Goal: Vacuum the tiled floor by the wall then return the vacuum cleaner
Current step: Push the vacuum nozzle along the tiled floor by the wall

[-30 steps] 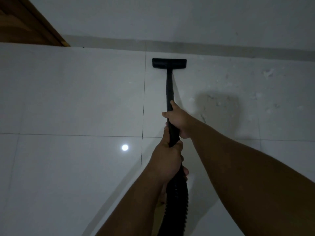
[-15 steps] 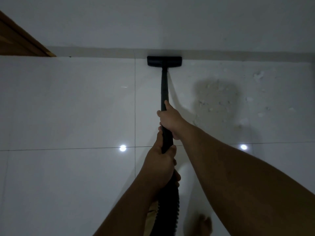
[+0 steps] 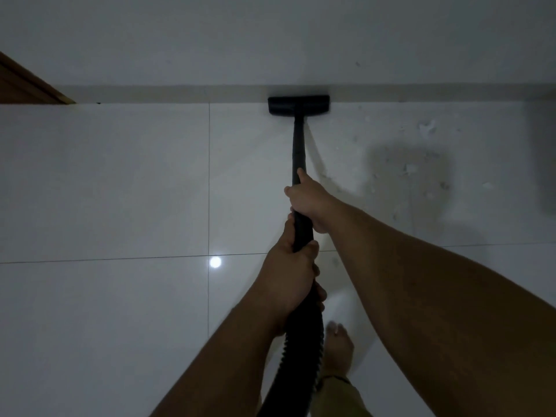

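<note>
Glossy white tiled floor (image 3: 105, 182) is being vacuumed; the left hand (image 3: 290, 276) is clamped low, the right hand (image 3: 308, 203) higher, nearer the flat black vacuum nozzle (image 3: 298, 105) pressed against the skirting, white debris (image 3: 421, 173) lying rightward.

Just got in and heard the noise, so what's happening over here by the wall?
A person is vacuuming the tiled floor. The right hand grips the black wand higher up, and the left hand holds it where the ribbed hose begins. The floor head sits right against the skirting. Pale debris is scattered on the tiles to its right.
</note>
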